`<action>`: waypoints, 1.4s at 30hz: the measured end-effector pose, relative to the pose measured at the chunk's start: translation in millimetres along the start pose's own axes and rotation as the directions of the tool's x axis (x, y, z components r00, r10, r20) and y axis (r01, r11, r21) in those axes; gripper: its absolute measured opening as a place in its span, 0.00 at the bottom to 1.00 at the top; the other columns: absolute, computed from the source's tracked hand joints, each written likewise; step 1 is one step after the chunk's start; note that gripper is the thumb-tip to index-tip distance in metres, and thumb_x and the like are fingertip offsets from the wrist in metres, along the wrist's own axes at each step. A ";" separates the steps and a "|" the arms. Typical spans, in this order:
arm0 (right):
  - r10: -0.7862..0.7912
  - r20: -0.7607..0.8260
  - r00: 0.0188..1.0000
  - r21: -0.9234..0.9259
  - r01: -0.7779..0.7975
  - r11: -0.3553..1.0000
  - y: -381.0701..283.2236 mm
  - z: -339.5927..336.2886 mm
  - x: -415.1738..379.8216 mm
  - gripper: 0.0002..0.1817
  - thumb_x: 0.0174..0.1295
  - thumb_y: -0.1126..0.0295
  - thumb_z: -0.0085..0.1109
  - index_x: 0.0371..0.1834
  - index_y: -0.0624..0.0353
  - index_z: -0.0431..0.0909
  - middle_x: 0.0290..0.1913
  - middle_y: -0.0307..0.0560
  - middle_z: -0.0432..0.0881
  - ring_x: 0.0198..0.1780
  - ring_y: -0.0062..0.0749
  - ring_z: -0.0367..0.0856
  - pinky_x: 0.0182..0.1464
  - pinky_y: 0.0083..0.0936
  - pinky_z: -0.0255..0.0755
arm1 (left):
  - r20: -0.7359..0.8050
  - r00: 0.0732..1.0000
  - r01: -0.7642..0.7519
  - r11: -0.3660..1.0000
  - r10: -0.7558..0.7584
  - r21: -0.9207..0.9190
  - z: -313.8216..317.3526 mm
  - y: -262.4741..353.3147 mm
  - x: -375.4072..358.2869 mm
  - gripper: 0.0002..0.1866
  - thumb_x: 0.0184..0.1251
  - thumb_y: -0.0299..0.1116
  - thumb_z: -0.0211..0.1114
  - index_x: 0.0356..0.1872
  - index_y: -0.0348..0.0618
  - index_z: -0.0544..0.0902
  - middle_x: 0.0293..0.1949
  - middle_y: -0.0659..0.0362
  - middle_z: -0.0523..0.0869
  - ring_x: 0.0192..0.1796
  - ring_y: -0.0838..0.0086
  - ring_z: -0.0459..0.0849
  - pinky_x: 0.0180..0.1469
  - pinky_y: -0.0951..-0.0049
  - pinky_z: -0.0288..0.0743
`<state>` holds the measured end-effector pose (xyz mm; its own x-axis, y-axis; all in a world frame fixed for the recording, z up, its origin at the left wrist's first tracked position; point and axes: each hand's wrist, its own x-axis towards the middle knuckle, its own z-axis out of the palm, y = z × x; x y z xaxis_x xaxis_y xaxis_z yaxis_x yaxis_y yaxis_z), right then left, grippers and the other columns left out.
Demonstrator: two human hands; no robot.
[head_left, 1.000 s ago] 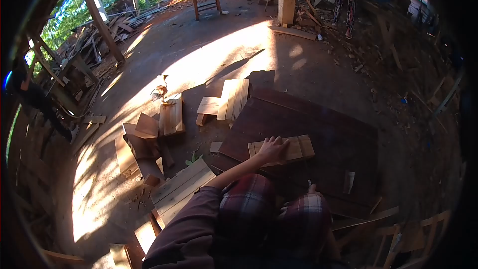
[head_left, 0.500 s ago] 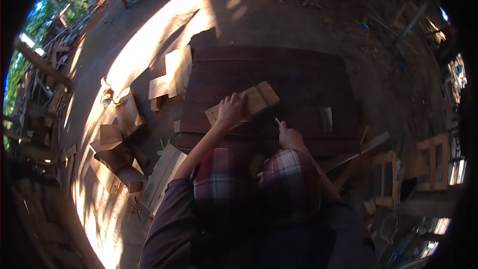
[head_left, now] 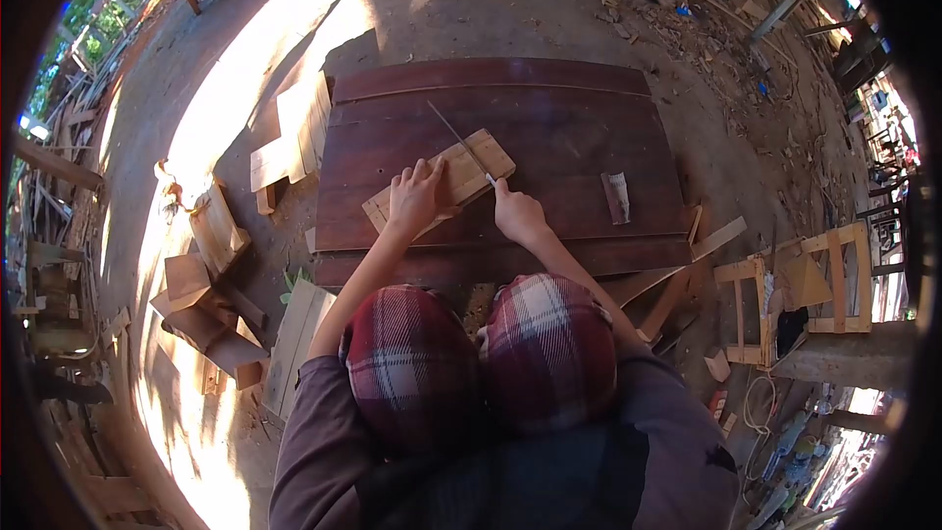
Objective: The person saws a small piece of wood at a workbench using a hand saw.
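A pale wooden block (head_left: 481, 152) lies at a slant on a dark red-brown wooden board (head_left: 579, 108). My left hand (head_left: 416, 194) is clamped over the block's left half, fingers across its top and pressing it down. In my right hand (head_left: 518, 213) is a long, thin file-like tool (head_left: 451, 125) with a pale handle, gripped with the index finger stretched along it. Its narrow blade crosses the block's right half, and the tip reaches out over the board beyond the far edge.
On the board's right side lies a small, worn strip (head_left: 616, 198). Wooden offcuts (head_left: 221, 226) are scattered on the ground to the left. Wooden frames (head_left: 834, 285) stand at the right, beside long slats (head_left: 721, 236). My plaid-covered knees (head_left: 412, 353) are close to the board.
My right hand has pushed the tool forward and up to the left, so its blade reaches farther past the block. My left hand stays on the block; the view has shifted.
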<state>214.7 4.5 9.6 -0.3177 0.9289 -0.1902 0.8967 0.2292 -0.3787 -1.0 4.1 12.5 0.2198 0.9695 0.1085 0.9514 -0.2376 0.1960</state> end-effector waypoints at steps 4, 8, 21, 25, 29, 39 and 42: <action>0.048 0.050 0.998 -0.016 -0.048 0.999 16.8 -0.6 -48.3 0.15 0.63 0.70 0.40 0.52 0.63 0.62 0.31 0.66 0.83 0.37 0.62 0.83 0.41 0.53 0.76 | 0.018 1.000 0.025 1.000 -0.025 0.000 -5.5 3.9 -0.8 0.52 0.39 0.58 0.75 0.69 0.49 0.66 0.55 0.52 0.74 0.57 0.55 0.75 0.59 0.56 0.67; 0.197 0.212 0.957 -0.045 -0.192 0.980 30.9 -13.8 -110.6 0.16 0.64 0.66 0.41 0.53 0.60 0.59 0.31 0.68 0.82 0.37 0.64 0.83 0.42 0.56 0.74 | -0.017 1.000 0.015 1.000 -0.015 0.002 1.9 -0.2 0.1 0.52 0.36 0.60 0.75 0.68 0.51 0.68 0.58 0.50 0.74 0.56 0.57 0.75 0.57 0.58 0.68; 0.120 0.046 0.992 0.047 -0.122 0.991 12.6 2.1 -47.9 0.12 0.66 0.66 0.40 0.48 0.60 0.62 0.33 0.67 0.82 0.39 0.63 0.82 0.42 0.55 0.73 | 0.047 0.999 0.002 0.999 -0.004 0.048 -6.6 5.2 -0.1 0.52 0.37 0.61 0.75 0.68 0.51 0.67 0.56 0.52 0.75 0.53 0.57 0.76 0.54 0.58 0.70; 0.152 0.195 0.969 0.095 -0.173 0.980 36.7 -12.9 -127.2 0.14 0.65 0.62 0.43 0.48 0.58 0.61 0.32 0.67 0.82 0.39 0.61 0.83 0.40 0.51 0.73 | 0.065 0.998 -0.005 0.998 0.001 0.056 -5.2 0.4 4.3 0.53 0.37 0.62 0.75 0.68 0.51 0.67 0.55 0.53 0.76 0.52 0.55 0.77 0.53 0.58 0.72; 0.079 0.125 0.989 0.098 -0.091 0.991 60.7 -30.2 -164.2 0.15 0.66 0.57 0.44 0.44 0.56 0.62 0.27 0.63 0.81 0.34 0.60 0.83 0.35 0.52 0.72 | 0.151 0.988 -0.018 1.000 0.014 0.020 -15.7 -4.3 12.7 0.52 0.38 0.62 0.74 0.68 0.51 0.67 0.56 0.51 0.77 0.52 0.51 0.80 0.54 0.55 0.74; 0.025 0.040 0.999 0.031 -0.026 0.999 55.2 -35.4 -165.8 0.12 0.69 0.60 0.44 0.41 0.57 0.62 0.20 0.59 0.80 0.27 0.58 0.83 0.28 0.52 0.74 | 0.413 0.910 0.063 0.991 -0.010 -0.114 -50.3 -11.6 35.3 0.51 0.43 0.64 0.71 0.70 0.49 0.66 0.61 0.49 0.76 0.64 0.56 0.73 0.64 0.59 0.68; 0.055 0.046 0.997 0.013 -0.055 0.998 54.7 -29.7 -157.4 0.12 0.69 0.61 0.43 0.42 0.58 0.62 0.20 0.60 0.80 0.27 0.58 0.83 0.29 0.53 0.74 | 0.375 0.926 0.030 0.987 0.032 -0.158 -31.1 -31.1 40.1 0.48 0.47 0.65 0.68 0.68 0.49 0.69 0.66 0.52 0.71 0.66 0.57 0.71 0.66 0.61 0.66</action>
<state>322.9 -120.5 45.8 -0.2819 0.9257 -0.2521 0.9088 0.1734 -0.3795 -28.5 48.5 41.0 0.3154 0.9130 -0.2588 0.9113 -0.2153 0.3510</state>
